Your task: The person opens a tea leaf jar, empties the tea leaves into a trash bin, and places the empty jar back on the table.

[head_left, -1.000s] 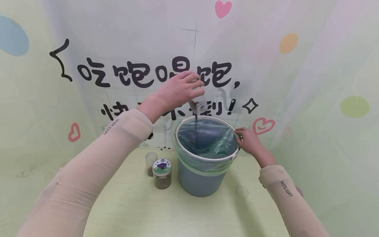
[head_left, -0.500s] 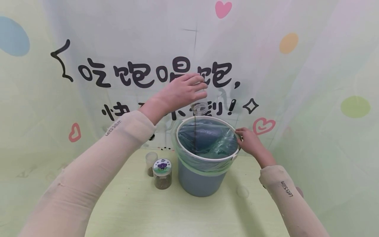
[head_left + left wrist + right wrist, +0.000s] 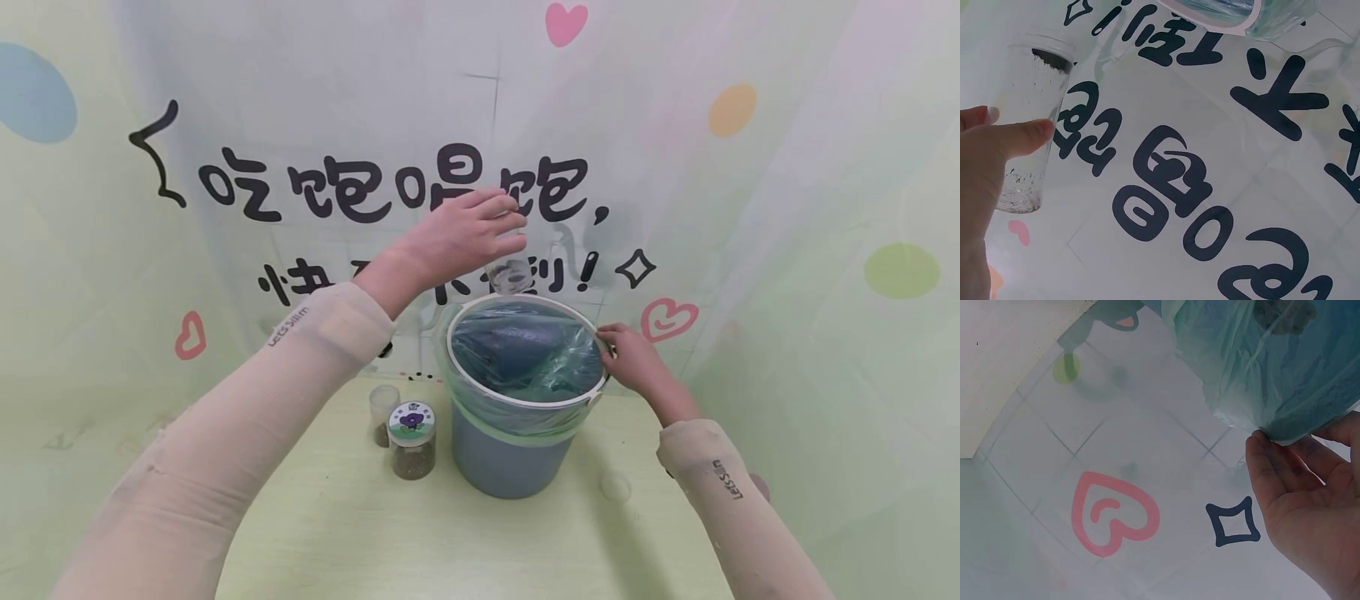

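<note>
In the head view, my left hand (image 3: pixel 468 232) holds a clear plastic jar (image 3: pixel 510 277) mouth-down over the bin. Its fingers and thumb curl round the jar's side. Seen from the left wrist, the jar (image 3: pixel 1036 94) has a small dark clump of grains near its mouth and specks on its wall. Below stands a blue-grey trash bin (image 3: pixel 510 473) with a white rim, lined with a green translucent bag (image 3: pixel 517 427). My right hand (image 3: pixel 636 360) pinches the rim on the right through the folded-over bag (image 3: pixel 1216 369). Dark grains show through the bag from the right wrist.
Left of the bin stands a jar with a purple-flower lid (image 3: pixel 412 450), filled with brown grains. Behind it is a taller clear jar (image 3: pixel 381 408) with dark contents low down. A clear round lid (image 3: pixel 615 485) lies to the right. A printed cloth hangs behind the table (image 3: pixel 465 550).
Dark grains streamed from the tipped jar into the bin in both earlier frames; no stream shows now. The jar holds far less than before. My left hand moved slightly right; the right hand stayed put.
</note>
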`<state>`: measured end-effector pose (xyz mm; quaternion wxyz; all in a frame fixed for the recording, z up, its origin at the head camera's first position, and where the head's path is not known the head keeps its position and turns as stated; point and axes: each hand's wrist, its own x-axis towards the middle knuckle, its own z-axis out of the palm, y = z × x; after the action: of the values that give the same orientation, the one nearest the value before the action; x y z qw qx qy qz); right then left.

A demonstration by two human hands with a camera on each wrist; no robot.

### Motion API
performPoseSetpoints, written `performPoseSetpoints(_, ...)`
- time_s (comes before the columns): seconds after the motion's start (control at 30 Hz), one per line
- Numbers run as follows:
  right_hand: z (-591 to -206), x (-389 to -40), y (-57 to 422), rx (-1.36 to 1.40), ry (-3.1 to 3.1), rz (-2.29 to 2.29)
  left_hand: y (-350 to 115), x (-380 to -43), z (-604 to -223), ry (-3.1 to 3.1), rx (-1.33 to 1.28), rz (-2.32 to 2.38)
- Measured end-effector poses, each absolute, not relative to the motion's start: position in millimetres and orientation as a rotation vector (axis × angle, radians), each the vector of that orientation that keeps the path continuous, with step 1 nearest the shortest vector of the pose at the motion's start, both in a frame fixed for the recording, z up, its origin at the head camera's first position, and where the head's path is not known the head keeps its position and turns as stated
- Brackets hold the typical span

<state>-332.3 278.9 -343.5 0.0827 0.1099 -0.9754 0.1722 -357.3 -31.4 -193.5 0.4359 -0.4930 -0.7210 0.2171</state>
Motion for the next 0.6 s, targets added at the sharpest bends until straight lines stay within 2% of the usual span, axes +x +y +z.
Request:
performPoseSetpoints(0.2,-343.5,-333.4,279.7,0.342,-2.9,0.508,-33.7,-357.2,-196.9,-1.891,-1.217,0.449)
performPoseSetpoints(0.43,-344.3,-333.5,280.7,0.348,-2.893,0.503,-32.0,-348.5,-190.7,-2.38,-1.245,0.432)
performPoseSetpoints(0.6,-345.0,-333.5,280.5,0.342,-2.892,0.504,-31.6,-350.4,-192.4,-2.62,-1.222,0.245)
